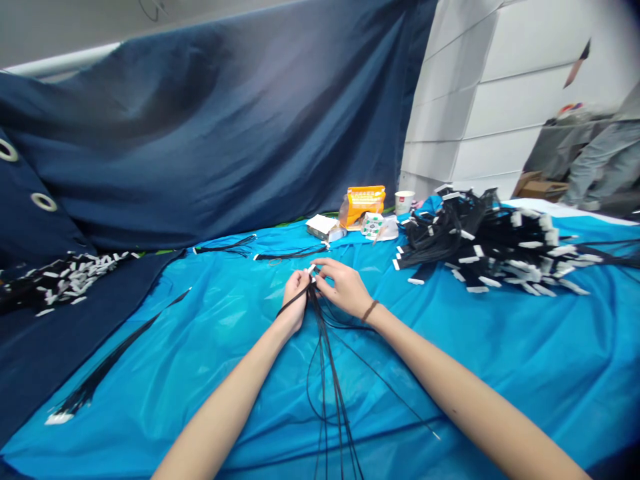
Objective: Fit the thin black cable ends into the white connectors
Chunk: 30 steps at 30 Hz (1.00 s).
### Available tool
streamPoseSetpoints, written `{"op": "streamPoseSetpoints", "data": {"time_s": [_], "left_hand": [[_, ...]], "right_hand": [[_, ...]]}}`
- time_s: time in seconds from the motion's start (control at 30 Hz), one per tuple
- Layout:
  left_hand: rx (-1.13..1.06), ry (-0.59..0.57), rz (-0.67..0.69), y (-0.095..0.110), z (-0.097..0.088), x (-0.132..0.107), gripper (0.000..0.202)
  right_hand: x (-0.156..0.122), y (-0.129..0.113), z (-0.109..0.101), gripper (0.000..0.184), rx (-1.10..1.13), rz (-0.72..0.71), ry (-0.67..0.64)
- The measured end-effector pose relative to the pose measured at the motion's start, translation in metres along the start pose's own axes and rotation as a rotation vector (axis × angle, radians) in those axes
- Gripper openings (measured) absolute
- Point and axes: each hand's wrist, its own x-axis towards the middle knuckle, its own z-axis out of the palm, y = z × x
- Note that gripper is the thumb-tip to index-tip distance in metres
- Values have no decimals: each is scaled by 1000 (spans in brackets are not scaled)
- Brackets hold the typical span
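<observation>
Near the middle of the blue sheet, my left hand (296,295) is closed on a white connector (313,269) with black wires running from it. My right hand (345,285) meets it from the other side, its thumb and fingers pinching at the same connector and wires. From between the hands the black wires (330,373) fan down toward me, and one thin wire strays right to a bare tip on the sheet. The fingers partly cover the connector, so its slots cannot be made out.
A big pile of black wire harnesses (480,247) with white connectors lies at right; another pile (75,280) sits at far left. One harness (110,360) lies left. At the back are an orange pouch (364,205), a paper cup (404,201) and a small box (325,228).
</observation>
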Motion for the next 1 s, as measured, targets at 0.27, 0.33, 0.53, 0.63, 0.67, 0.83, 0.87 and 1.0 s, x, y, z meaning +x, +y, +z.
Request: {"op": "streamPoseSetpoints", "data": {"time_s": [0.27, 0.33, 0.53, 0.63, 0.67, 0.83, 0.87, 1.0], "left_hand": [[5, 3, -5, 0, -1, 0, 37], [11, 0, -1, -1, -1, 1, 37], [17, 2, 0, 0, -1, 0, 38], [20, 5, -5, 0, -1, 0, 38], [19, 4, -7, 0, -1, 0, 37], [22, 4, -2, 0, -1, -1, 38], [22, 4, -1, 0, -1, -1, 38], [26, -5, -7, -2, -2, 1, 38]], "right_hand": [[0, 0, -1, 16, -41, 2, -24], [0, -1, -2, 15, -53, 1, -36], [0, -2, -4, 15, -68, 3, -57], [0, -2, -3, 15, -73, 5, -58], [0, -2, -3, 15, -75, 5, -58], [0, -1, -3, 15, -79, 0, -63], [0, -1, -3, 15, -80, 2, -65], [0, -3, -4, 16, -85, 13, -77]]}}
